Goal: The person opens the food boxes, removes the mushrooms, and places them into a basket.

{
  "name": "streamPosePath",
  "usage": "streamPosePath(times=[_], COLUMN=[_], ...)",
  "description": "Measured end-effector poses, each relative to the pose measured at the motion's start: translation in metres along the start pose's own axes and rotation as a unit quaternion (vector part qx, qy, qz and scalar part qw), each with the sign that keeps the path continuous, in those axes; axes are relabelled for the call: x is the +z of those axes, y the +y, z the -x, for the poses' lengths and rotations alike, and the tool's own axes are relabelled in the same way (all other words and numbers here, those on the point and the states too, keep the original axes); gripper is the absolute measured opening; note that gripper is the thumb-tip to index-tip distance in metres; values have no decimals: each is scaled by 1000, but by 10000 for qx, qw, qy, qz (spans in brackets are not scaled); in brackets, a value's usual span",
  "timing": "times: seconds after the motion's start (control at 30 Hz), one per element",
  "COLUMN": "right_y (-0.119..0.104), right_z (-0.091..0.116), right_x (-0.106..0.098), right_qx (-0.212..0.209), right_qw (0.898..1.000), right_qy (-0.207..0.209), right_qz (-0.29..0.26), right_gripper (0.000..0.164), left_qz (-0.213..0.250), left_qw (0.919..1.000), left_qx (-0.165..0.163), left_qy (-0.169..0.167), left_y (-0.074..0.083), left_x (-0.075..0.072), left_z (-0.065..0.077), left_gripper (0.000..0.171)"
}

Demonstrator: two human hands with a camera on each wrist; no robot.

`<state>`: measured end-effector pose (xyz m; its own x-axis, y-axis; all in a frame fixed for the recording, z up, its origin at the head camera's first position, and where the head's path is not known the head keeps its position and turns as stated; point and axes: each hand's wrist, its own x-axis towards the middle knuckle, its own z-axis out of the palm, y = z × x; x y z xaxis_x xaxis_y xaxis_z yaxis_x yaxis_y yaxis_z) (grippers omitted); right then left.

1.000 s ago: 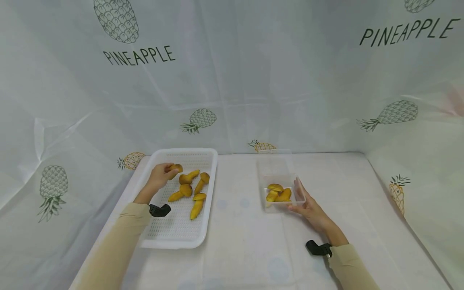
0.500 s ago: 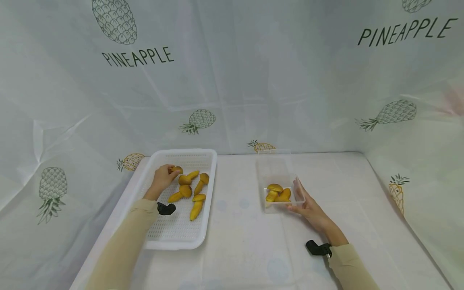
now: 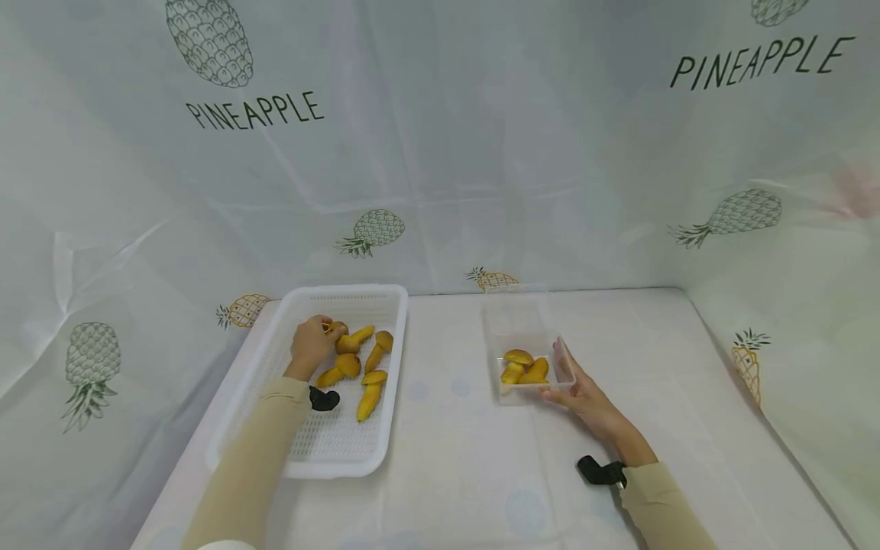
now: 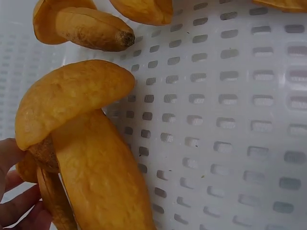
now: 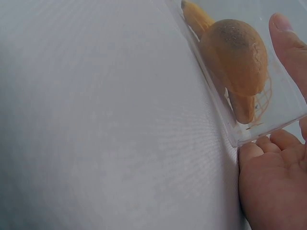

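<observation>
My left hand (image 3: 311,350) reaches over the far left part of a white perforated tray (image 3: 347,467) and pinches a yellow-brown mushroom (image 3: 337,328). In the left wrist view, its fingertips press this mushroom (image 4: 55,196), partly hidden behind a nearer, larger mushroom (image 4: 103,167). Several others lie on the tray, among them one with a long stem (image 3: 369,397). To the right, a clear plastic box (image 3: 525,396) holds a few mushrooms (image 3: 517,357). My right hand (image 3: 590,405) grips its near right corner, thumb at the front wall and fingers along the right side.
The box's clear lid (image 3: 514,313) stands folded back behind it. A white cloth (image 3: 454,473) covers the table, and a pineapple-print curtain (image 3: 440,153) hangs along the back and sides. Each wrist bears a black camera mount (image 3: 600,470).
My left hand has moved slightly right and lower in the tray, bringing its mushroom close to the one beside it. The right hand and the box stay put; the head view shifts a little.
</observation>
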<state>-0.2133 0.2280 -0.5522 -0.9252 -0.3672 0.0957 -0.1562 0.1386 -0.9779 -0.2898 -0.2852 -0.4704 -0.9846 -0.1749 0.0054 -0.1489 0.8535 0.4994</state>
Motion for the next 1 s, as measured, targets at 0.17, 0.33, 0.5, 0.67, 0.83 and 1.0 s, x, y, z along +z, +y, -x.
streamPosePath(times=[0.17,0.33,0.5,0.67,0.83,1.0], right_y=[0,0,2,4,4,4], right_z=[0,0,0,0,-1,-1], right_x=[0,0,0,0,-1,0], right_qx=[7,16,0,-20,-41,-23], right_qw=[10000,10000,10000,10000,10000,10000], right_qy=[10,46,13,-9,-14,-12], right_qz=[13,4,-74,-46,-58,-81], right_gripper=[104,104,104,104,104,104], left_qz=[108,353,516,578,854,1361], left_qw=[9998,9980,9960,9945,9906,9830], left_qx=[174,507,701,844,1038,1228], left_qy=[80,163,189,243,267,54], left_y=[-2,2,9,25,45,67], left_x=[0,-8,-21,-34,-44,-47], left_z=[0,2,7,10,13,15], left_gripper=[53,54,50,44,48,51])
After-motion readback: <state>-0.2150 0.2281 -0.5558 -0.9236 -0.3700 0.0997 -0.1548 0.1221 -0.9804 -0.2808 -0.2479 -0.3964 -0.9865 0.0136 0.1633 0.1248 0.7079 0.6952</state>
